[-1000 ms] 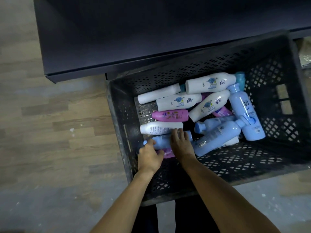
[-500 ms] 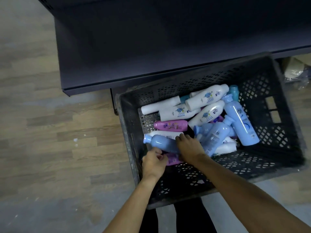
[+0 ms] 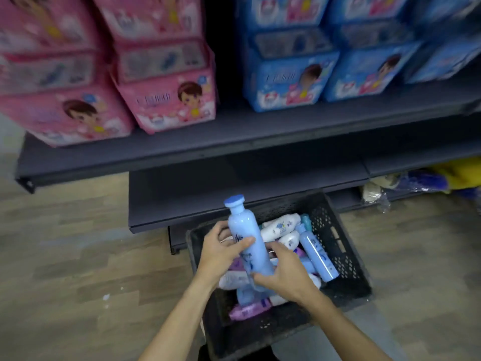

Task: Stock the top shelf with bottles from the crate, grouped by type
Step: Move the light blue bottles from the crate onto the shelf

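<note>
The light-blue plastic bottle with a blue cap (image 3: 246, 238), previously lying on its side among the others, is now lifted upright above the black perforated plastic crate (image 3: 346, 259), at lower centre of the frame. The left hand (image 3: 221, 252) grips its middle; the right hand (image 3: 282, 276) grips its base. The view has tilted upward, revealing pink packages (image 3: 166, 100) and blue packages (image 3: 289, 82) on a dark shelf (image 3: 234, 136).

Tall light-blue plastic bottle with blue cap (image 3: 246, 241): smooth, glossy. Blue plastic bottle lying in crate (image 3: 316, 252): glossy, bright highlight streak. Black perforated plastic crate (image 3: 346, 259): matt, scuffed. Dark grey metal shelf (image 3: 234, 136): smooth, matt painted. Pink (image 3: 166, 100) and blue printed packs (image 3: 289, 82): shiny plastic film. Wood-grain plank floor (image 3: 65, 256): dull, pale-specked.
</note>
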